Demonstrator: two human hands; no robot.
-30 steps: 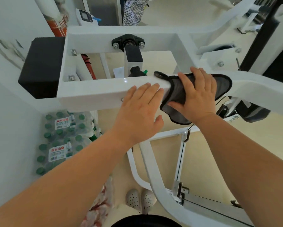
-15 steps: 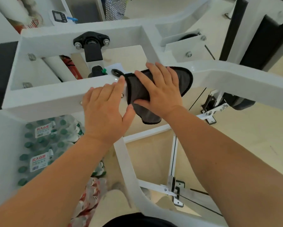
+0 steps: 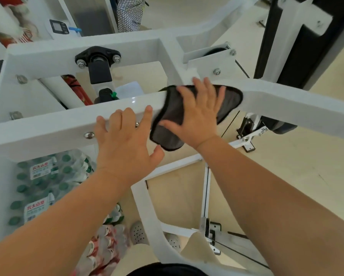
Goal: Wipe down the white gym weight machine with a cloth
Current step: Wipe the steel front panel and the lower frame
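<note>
The white gym weight machine (image 3: 47,126) fills the view, its thick horizontal frame bar running left to right at chest height. A dark grey cloth (image 3: 232,99) is draped over that bar near its bend. My right hand (image 3: 197,114) presses flat on the cloth, fingers spread, palm holding it against the bar. My left hand (image 3: 125,142) lies flat on the bar just left of the cloth, fingers apart, holding nothing. A black pivot bracket (image 3: 97,56) with bolts sits on the far bar.
Shrink-wrapped packs of green-capped water bottles (image 3: 39,186) and cans (image 3: 101,250) stand on the floor at lower left. A black upright post (image 3: 282,36) rises at right. White lower frame tubes (image 3: 147,206) cross below the bar. Light shoes (image 3: 137,232) show beneath.
The right hand and cloth have slid rightward along the bar toward the bend. The left hand stays flat on the bar. The view has shifted slightly.
</note>
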